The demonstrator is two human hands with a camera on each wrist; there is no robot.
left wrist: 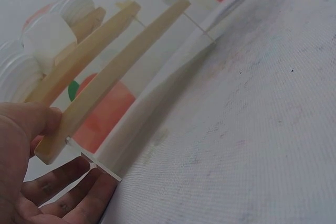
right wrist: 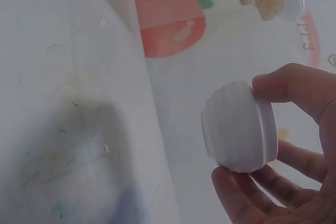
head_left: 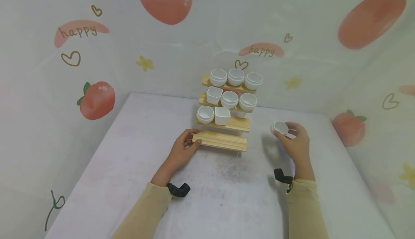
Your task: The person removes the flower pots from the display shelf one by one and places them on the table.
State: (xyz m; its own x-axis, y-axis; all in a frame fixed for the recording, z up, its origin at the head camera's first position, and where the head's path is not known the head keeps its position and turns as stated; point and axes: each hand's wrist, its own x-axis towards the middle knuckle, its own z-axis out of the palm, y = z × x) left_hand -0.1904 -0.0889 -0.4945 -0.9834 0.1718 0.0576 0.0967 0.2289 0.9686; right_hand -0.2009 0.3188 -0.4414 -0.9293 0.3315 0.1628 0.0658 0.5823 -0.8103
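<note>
A stepped wooden rack [head_left: 219, 141] stands on the table, its slats carried on clear side supports. My left hand [head_left: 183, 148] grips the left end of the lowest slat, thumb on top; in the left wrist view the other fingers [left wrist: 68, 182] lie below by the clear support. To the right of the rack, my right hand [head_left: 296, 143] holds a small white round bowl [head_left: 280, 127] above the table. Fluted sides show on this bowl [right wrist: 239, 129] in the right wrist view, pinched between thumb and fingers. The third slat down bears a round bowl [head_left: 205, 114] and a square bowl [head_left: 222, 115] at its left.
Three round bowls [head_left: 236, 76] sit on the top slat. On the second slat are a square bowl [head_left: 214, 95] and two round ones [head_left: 248, 102]. A fruit-printed backdrop [head_left: 181, 58] rises behind and beside the white-covered table [head_left: 220, 203].
</note>
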